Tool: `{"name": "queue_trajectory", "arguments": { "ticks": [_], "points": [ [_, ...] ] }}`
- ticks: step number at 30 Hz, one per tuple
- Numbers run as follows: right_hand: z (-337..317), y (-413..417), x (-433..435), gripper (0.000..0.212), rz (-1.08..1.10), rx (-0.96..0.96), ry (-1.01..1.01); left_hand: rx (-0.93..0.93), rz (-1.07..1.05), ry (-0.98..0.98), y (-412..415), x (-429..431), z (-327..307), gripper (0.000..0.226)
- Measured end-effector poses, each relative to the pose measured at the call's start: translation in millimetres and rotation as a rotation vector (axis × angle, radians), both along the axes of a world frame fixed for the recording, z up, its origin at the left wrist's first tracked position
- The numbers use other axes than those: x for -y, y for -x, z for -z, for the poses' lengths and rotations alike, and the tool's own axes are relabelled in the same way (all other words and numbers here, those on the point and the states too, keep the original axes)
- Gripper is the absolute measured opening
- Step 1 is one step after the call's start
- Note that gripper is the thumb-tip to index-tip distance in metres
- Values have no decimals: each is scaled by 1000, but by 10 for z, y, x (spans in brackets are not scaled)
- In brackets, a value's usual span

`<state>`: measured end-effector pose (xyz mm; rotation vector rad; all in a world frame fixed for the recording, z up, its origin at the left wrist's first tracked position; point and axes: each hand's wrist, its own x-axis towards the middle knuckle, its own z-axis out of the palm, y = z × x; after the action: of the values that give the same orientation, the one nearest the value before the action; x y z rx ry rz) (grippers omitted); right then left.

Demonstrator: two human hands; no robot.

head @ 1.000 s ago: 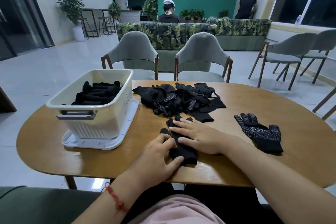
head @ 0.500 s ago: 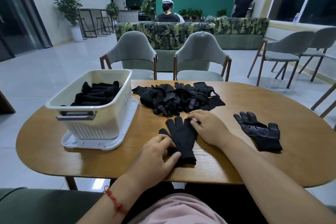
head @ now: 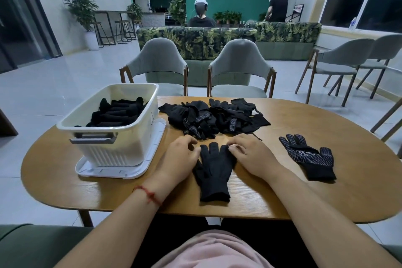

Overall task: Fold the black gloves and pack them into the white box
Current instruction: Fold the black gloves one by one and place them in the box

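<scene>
**A:** Head view, then. Why are both hands at the top of that glove?

**B:** My guess is they're squaring it up before folding. The flat glove (head: 214, 172) lies cuff toward the person, fingers away. The left hand (head: 181, 159) rests half curled beside its finger end, fingertips at the outer fingers. The right hand (head: 250, 155) is curled too, pinching the finger on its side. Neither has lifted it.

**A:** And the rest?

**B:** A loose pile of gloves (head: 214, 118) sits just beyond the hands. A single dotted glove (head: 309, 156) lies apart, to the right. The white box (head: 115, 137) stands on its lid to the left, partly filled with folded ones.

**A:** Room to work?

**B:** The cuff lies near the table edge (head: 217, 213). Bare wood lies between glove and box, so the carry across looks unobstructed.
</scene>
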<state>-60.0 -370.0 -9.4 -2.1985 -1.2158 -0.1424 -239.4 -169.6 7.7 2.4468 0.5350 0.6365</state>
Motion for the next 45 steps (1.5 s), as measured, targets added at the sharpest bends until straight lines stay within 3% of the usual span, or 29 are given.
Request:
{"name": "queue_trajectory", "arguments": {
  "ticks": [3, 7, 14, 21, 29, 35, 40, 45],
  "points": [
    [-24, 43, -3, 28, -18, 63, 116, -101, -35, 42, -239, -41, -15, 26],
    [-48, 92, -31, 37, -128, 120, 227, -122, -113, 23, -417, -117, 138, 16],
    [-154, 6, -306, 44, -48, -57, 165, -28, -144, 60, -394, -107, 246, 8],
    [-178, 83, -655, 19, 161, -30, 196, -32, -141, -15, -359, -43, 203, 7],
    [-152, 119, -714, 17, 182, 17, 256, -36, -145, -49, -365, -43, 213, 8],
    [-29, 153, -738, 16, 165, 115, 80, -14, -153, -54, -359, -42, 215, 10],
    [-26, 150, -729, 12, 165, 71, 137, 9, -152, -30, -359, -52, 228, 10],
    [-77, 173, -602, 16, 82, 23, -125, 173, -126, 138, -308, -61, 142, 18]
  ]
}}
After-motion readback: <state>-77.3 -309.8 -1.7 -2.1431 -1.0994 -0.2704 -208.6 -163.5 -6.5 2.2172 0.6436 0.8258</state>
